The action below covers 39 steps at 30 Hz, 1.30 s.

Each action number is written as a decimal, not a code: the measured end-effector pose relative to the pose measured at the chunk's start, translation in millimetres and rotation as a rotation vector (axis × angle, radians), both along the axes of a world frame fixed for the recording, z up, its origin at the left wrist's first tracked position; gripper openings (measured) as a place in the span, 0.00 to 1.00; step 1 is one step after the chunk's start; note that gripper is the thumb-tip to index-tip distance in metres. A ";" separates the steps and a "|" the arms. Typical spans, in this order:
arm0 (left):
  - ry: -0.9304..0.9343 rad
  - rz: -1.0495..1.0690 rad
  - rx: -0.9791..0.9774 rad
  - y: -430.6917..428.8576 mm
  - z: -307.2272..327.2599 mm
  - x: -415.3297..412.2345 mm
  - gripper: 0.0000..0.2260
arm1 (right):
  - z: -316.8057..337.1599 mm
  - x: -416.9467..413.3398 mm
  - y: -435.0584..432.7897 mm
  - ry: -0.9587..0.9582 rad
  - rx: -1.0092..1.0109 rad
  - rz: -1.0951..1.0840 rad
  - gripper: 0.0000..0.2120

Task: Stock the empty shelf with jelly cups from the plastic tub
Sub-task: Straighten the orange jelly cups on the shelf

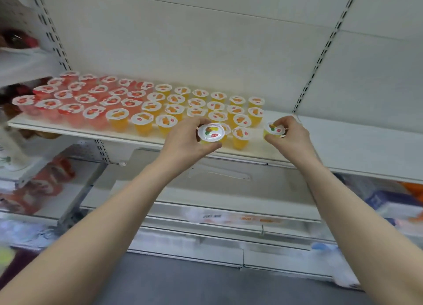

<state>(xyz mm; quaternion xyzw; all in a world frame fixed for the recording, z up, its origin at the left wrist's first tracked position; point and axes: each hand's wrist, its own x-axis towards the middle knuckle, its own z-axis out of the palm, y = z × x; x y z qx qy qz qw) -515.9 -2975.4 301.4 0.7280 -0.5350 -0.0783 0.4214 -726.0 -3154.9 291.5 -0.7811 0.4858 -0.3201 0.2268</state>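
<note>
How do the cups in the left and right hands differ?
The left hand grips the left cup by its sides, lid fully showing; the right hand pinches the right cup from above, partly hiding its lid. The left cup is before the orange cups; the right cup past their right end. Both are yellow.

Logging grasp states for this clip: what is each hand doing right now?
Left hand: grips a white-lidded yellow plastic jelly cup.
Right hand: pinches a second yellow jelly cup.
</note>
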 end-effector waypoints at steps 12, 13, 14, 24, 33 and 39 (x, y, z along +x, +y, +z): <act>-0.075 0.073 0.008 -50.7 4.4 -25.3 0.27 | -25.2 21.9 -63.1 0.067 0.008 0.158 0.16; -0.083 0.073 0.010 -53.5 4.1 -27.1 0.27 | -25.3 22.4 -65.5 0.060 0.006 0.166 0.15; -0.092 0.067 0.011 -56.1 3.9 -29.4 0.27 | -25.7 22.7 -67.5 0.051 0.005 0.172 0.15; -0.409 -0.035 0.044 -97.0 9.0 -62.7 0.27 | -6.7 -5.2 -85.6 0.250 0.006 0.352 0.26; -0.647 -0.010 0.149 -141.8 -19.8 -85.1 0.31 | 0.6 -30.7 -104.8 0.371 -0.256 0.296 0.22; -0.693 0.022 0.192 -148.0 -27.5 -83.3 0.31 | 1.2 -30.7 -107.9 0.351 -0.307 0.308 0.21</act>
